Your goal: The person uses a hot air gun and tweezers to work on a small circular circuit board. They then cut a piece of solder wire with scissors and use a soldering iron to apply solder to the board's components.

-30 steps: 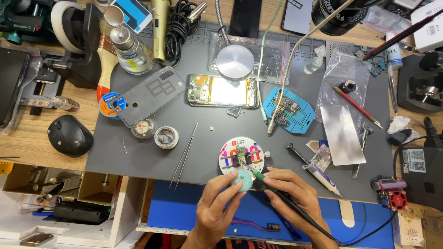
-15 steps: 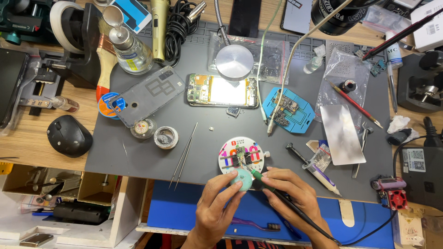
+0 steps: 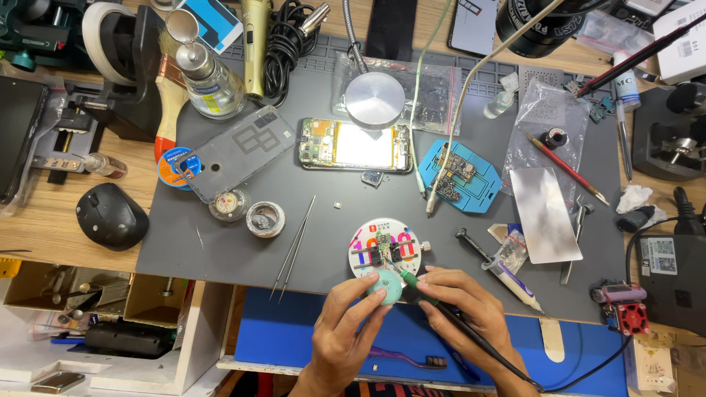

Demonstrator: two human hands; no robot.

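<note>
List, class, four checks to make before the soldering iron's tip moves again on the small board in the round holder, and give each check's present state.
1. Small board clamped in round holder: ok.
2. Right hand grips soldering iron: ok.
3. Left hand steadies the teal round piece: ok.
4. Tip touching the board: cannot tell.
5. Tweezers lie apart from the holder: ok.
</note>
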